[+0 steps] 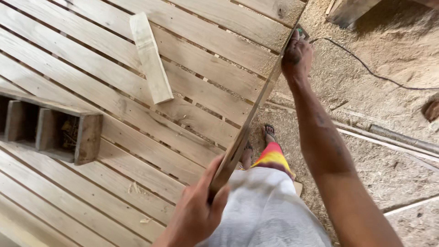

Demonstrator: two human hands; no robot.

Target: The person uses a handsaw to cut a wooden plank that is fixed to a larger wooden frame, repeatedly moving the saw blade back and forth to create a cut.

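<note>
A long thin wooden strip [249,123] lies along the right edge of a slatted wooden panel [137,100]. My left hand [196,210] grips the strip's near end at the bottom centre. My right hand [296,57] reaches out and presses on the strip's far end near the panel's upper right corner, with something small and green at its fingertips. A short pale wood block [151,57] rests loose on the slats, apart from both hands.
A dark wooden frame piece [68,130] stands on the panel at the left. The floor [388,151] is covered in sawdust, with a black cable [366,66], thin battens [384,137] and a wood offcut [347,11]. My sandalled foot [270,135] stands beside the panel.
</note>
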